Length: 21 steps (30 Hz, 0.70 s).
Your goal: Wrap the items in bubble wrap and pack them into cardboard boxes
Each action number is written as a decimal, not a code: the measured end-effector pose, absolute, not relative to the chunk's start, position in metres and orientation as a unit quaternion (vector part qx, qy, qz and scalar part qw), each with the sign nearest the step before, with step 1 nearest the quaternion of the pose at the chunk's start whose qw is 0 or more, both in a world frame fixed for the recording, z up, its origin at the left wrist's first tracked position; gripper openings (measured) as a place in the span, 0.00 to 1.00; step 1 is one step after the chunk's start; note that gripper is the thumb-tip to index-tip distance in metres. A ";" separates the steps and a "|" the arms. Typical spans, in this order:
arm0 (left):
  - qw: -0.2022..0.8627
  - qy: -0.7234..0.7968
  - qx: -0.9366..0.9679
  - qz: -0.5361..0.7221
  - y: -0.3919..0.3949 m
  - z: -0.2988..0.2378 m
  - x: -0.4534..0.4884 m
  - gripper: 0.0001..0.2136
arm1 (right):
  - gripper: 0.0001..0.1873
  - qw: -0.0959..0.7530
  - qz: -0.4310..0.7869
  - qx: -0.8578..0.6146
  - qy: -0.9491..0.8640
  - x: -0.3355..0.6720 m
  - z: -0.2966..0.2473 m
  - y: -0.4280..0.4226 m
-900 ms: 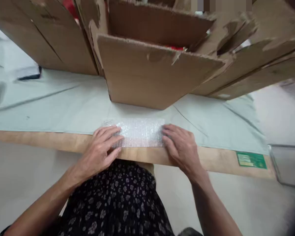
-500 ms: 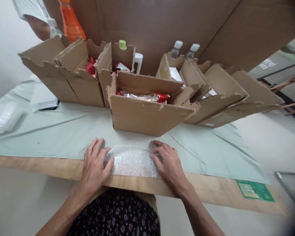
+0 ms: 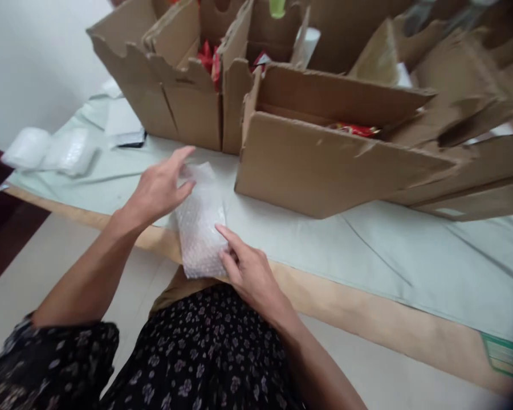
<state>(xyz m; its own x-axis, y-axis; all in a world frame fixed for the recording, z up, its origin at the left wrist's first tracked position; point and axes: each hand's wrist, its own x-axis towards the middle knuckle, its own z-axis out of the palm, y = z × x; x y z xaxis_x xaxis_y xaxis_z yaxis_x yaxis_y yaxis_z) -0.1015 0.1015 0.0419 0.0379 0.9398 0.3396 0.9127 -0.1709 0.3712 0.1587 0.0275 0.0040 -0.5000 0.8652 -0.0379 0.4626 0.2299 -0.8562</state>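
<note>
Left of the left hand's (image 3: 165, 182) fingers: bubble-wrapped packs (image 3: 72, 151). Past the right hand's (image 3: 252, 270) fingers: cardboard bin (image 3: 308, 165) blocking the far side, red packet (image 3: 354, 130) inside. Bubble-wrap piece (image 3: 203, 222) between hands, turned from crosswise to lengthwise. Left thumb/fingers apart, contact unclear; right thumb/index apart at its right edge.

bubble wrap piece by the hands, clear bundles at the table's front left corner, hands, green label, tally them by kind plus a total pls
bubble wrap piece: 1
clear bundles: 2
left hand and right hand: 2
green label: 1
total: 6
</note>
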 end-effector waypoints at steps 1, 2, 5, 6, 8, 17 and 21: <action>0.008 0.641 0.724 0.254 0.109 0.039 -0.106 0.31 | 0.26 0.236 0.427 -0.445 -0.751 0.148 0.001 0.031; 0.000 0.634 0.730 0.256 0.111 0.036 -0.108 0.32 | 0.23 0.244 0.422 -0.449 -0.749 0.141 -0.002 0.034; 0.028 0.589 0.756 0.285 0.081 0.028 -0.105 0.27 | 0.18 0.269 0.443 -0.460 -0.721 0.136 -0.004 0.040; 0.052 0.570 0.765 0.296 0.062 0.026 -0.102 0.25 | 0.17 0.268 0.458 -0.464 -0.709 0.138 -0.004 0.041; 0.098 0.529 0.784 0.308 0.017 0.021 -0.092 0.23 | 0.16 0.262 0.493 -0.472 -0.683 0.143 -0.001 0.041; 0.053 0.553 0.761 0.336 -0.041 -0.008 -0.064 0.19 | 0.16 0.272 0.698 -0.462 -0.475 0.147 0.004 0.048; 0.101 0.616 0.686 0.374 -0.025 -0.007 -0.068 0.14 | 0.22 0.289 0.675 -0.457 -0.503 0.157 0.006 0.040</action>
<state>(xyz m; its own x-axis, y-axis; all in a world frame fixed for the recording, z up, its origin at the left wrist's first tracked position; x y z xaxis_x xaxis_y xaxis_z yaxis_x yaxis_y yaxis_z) -0.0676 -0.0253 -0.0067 -0.0390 0.9206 0.3885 0.7694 -0.2205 0.5996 0.1572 0.0400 0.0061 -0.4160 0.8488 -0.3262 0.0703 -0.3277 -0.9422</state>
